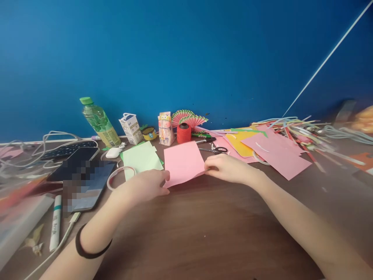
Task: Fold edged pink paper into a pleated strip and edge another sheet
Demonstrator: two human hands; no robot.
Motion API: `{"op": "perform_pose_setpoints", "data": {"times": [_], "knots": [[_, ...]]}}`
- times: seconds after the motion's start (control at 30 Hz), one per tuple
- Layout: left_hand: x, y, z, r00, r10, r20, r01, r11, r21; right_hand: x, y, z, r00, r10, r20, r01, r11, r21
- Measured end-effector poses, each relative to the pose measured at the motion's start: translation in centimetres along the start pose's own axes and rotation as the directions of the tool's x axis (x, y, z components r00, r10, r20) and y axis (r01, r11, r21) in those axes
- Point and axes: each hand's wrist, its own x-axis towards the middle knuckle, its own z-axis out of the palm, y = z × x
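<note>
A pink sheet of paper [182, 162] lies on the brown table [204, 225], its near edge lifted. My left hand [145, 186] pinches the sheet's near left corner. My right hand [225, 168] pinches its near right corner. A light green sheet [141, 158] lies just left of the pink one. Black-handled scissors [217, 149] rest right behind my right hand. A roll of tape [120, 175] lies beside my left hand.
A phone [84, 182], keyboard [68, 149] and cables sit at the left, with a marker [55, 221] near the edge. At the back stand a green-capped bottle [99, 121], a milk carton [131, 128], a red thread spool [183, 133] and paper fans [189, 118]. Pink and yellow sheets [271, 153] and paper strips [297, 130] fill the right.
</note>
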Motion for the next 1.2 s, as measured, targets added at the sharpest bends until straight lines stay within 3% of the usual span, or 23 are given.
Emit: {"op": "perform_pose_setpoints", "data": {"times": [0.1,0.23,0.43,0.6,0.73,0.87,1.07,1.2], "knots": [[0.8,0.0,1.3,0.998,0.039,-0.046,-0.036,0.998,0.058,0.2,0.3,0.8,0.991,0.091,0.1,-0.092,0.996,0.005],[1.3,0.3,1.2,0.989,0.086,-0.117,-0.08,0.995,0.057,-0.1,0.7,1.0,0.948,0.242,0.205,-0.252,0.967,0.024],[1.3,0.4,0.7,0.997,0.058,-0.049,-0.058,0.998,-0.008,-0.2,0.8,0.9,0.959,0.127,0.252,-0.153,0.985,0.085],[1.6,0.3,0.7,0.999,0.054,0.002,-0.054,0.996,-0.07,0.1,1.2,1.3,0.911,0.121,0.393,-0.2,0.966,0.166],[1.8,0.2,0.6,0.996,0.062,0.068,-0.055,0.993,-0.101,0.2,1.4,1.4,0.897,0.073,0.437,-0.181,0.96,0.211],[2.2,-0.1,0.7,0.987,0.077,0.144,-0.051,0.983,-0.177,0.3,1.4,1.8,0.924,0.061,0.378,-0.162,0.957,0.242],[2.6,-0.3,0.8,0.991,0.103,0.085,-0.085,0.977,-0.195,0.6,1.7,2.7,0.985,0.056,0.162,-0.089,0.975,0.204],[2.8,-0.4,0.8,0.986,0.117,0.116,-0.093,0.976,-0.196,0.6,1.9,2.9,0.975,0.048,0.217,-0.091,0.977,0.194]]}}
